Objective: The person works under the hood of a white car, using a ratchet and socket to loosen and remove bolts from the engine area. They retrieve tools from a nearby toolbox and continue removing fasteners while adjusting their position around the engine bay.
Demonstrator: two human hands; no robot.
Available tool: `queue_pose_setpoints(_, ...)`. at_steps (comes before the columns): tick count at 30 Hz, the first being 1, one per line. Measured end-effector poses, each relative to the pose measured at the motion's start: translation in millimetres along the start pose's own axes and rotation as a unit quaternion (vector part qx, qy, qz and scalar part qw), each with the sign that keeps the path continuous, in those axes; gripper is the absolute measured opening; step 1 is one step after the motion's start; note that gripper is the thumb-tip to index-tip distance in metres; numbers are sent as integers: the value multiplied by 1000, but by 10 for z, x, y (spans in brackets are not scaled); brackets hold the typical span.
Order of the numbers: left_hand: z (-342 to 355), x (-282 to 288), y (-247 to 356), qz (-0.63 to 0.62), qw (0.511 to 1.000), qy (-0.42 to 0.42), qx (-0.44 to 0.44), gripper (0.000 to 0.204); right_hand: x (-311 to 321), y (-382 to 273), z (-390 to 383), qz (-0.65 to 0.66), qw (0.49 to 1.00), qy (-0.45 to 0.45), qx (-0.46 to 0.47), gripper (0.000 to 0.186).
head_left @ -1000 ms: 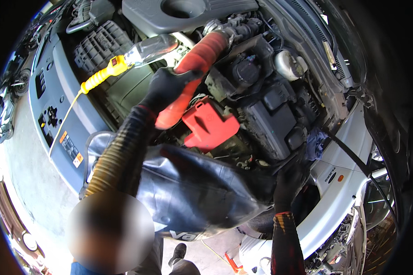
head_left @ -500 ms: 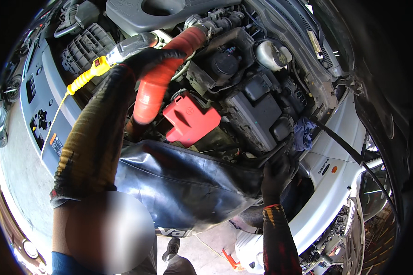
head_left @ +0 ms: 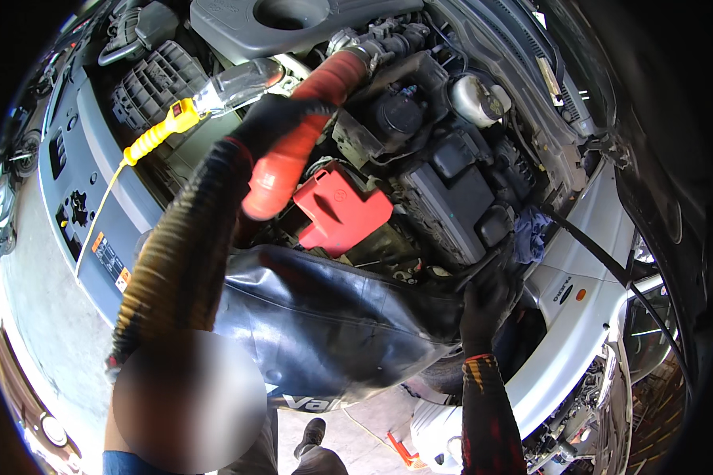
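My left hand (head_left: 276, 125), in a black glove, is closed over a thick orange-red hose (head_left: 322, 85) in the engine bay. The hose runs from a clamped joint near the engine cover down to a loose-looking lower end. My right hand (head_left: 485, 305), also in a dark glove, rests at the fender edge, at the corner of a black fender cover (head_left: 317, 317). Its fingers blend into the dark parts around them. Next to the hose sits a red plastic cover (head_left: 343, 210). Left of my left hand lies a lit work lamp with a yellow handle (head_left: 162, 134).
The grey engine cover (head_left: 222, 28) lies at the far side. A black fuse box (head_left: 448, 207), a white reservoir (head_left: 475, 101) and a crumpled blue rag (head_left: 529, 233) are on the right. The lamp's yellow cord (head_left: 95, 229) crosses the front panel. An orange-red tool (head_left: 404, 451) lies on the floor.
My left hand and forearm have shifted slightly right and nearer along the hose. My right hand stays at the fender edge. The whole view has moved a little.
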State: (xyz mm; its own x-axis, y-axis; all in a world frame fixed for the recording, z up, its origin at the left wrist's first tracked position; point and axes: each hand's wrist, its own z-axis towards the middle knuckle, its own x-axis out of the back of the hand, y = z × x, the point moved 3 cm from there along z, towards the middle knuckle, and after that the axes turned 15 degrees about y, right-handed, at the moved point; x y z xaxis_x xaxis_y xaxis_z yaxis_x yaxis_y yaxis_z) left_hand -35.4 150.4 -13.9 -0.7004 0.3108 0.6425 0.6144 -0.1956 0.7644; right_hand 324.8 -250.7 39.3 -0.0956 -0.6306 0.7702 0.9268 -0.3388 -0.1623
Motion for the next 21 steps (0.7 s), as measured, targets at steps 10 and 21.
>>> queue_pose_setpoints(10, -425, 303, 229, -155, 981, 81, 87, 67, 11, -22, -9, 12, 1000, -7, -21, 65)
queue_pose_setpoints(21, -625, 212, 282, -292, 954, 48, 55, 67, 12, -37, 20, 4, 999, -3, -34, 64)
